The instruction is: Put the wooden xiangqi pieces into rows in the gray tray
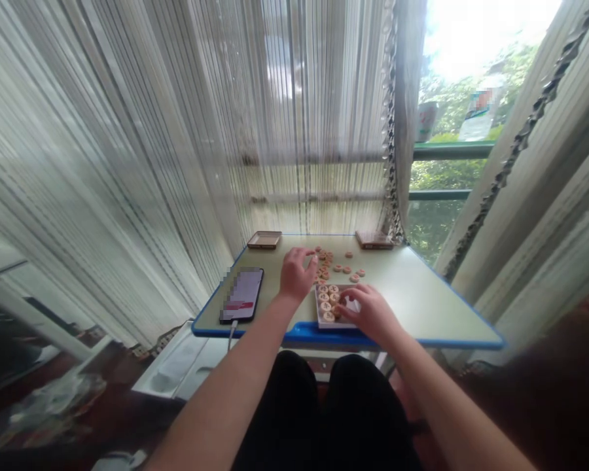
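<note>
A shallow white box point(319, 317) near the table's front edge holds several round wooden pieces point(326, 306) with dark characters, packed at its left side. My right hand point(370, 314) reaches over the box's right part, its fingertips at a piece beside the packed ones; whether it grips that piece is hard to tell. My left hand point(298, 271) hovers left of a scattered pile of wooden pieces point(325, 261), thumb and fingers apart, with nothing seen between them. More loose pieces point(347, 269) lie to the right of the pile, behind the box.
The pale table point(422, 294) has a blue edge. On its left lies a phone point(245, 296) with a cable. A shallow tray point(265, 240) sits at the back left, a flat brown box point(374, 240) at the back right. Curtains hang behind the table.
</note>
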A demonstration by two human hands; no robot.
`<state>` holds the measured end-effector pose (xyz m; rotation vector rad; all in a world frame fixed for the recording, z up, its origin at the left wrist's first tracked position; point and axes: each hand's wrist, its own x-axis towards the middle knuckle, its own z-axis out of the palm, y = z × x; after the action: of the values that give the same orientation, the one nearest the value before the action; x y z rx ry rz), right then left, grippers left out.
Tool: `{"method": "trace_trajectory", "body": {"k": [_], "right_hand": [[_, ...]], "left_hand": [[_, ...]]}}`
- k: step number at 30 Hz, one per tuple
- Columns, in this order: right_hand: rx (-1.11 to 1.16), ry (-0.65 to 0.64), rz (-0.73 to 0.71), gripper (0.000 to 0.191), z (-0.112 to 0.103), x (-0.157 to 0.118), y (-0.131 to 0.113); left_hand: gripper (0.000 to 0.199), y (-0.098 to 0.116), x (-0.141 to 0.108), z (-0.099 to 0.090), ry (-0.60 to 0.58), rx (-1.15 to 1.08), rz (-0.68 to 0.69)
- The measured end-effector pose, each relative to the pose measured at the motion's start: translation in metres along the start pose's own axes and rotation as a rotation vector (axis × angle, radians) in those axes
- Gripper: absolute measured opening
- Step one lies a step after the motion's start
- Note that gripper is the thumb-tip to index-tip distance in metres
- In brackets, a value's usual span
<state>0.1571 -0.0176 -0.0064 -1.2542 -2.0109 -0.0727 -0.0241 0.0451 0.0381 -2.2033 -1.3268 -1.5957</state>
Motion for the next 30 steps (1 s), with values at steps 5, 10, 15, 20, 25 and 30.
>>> {"method": "trace_trajectory", "body": {"k": [5, 10, 15, 20, 25, 30], "right_hand": [[-0.046, -0.048, 0.039, 0.018, 0.0, -0.001, -0.01], [0.007, -0.044, 0.094, 0.018, -0.002, -0.006, -0.019], [0.033, -0.021, 0.109, 0.02, -0.001, -0.011, -0.019], [0.057, -0.001, 0.072, 0.022, 0.001, -0.013, -0.012], [0.111, -0.032, 0.13, 0.023, 0.001, -0.01, -0.01], [0.105, -0.039, 0.156, 0.026, 0.003, -0.009, -0.01]], "left_hand": [[0.011, -0.016, -0.036, 0.006, -0.1, -0.028, -0.148], [0.018, -0.023, -0.041, 0.011, -0.099, -0.028, -0.208], [0.023, -0.025, -0.037, 0.014, -0.102, -0.038, -0.282], [0.03, -0.026, -0.037, 0.011, -0.125, -0.092, -0.319], [0.035, -0.026, -0.036, 0.009, -0.115, -0.115, -0.339], [0.04, -0.025, -0.036, 0.009, -0.153, -0.095, -0.367]]}}
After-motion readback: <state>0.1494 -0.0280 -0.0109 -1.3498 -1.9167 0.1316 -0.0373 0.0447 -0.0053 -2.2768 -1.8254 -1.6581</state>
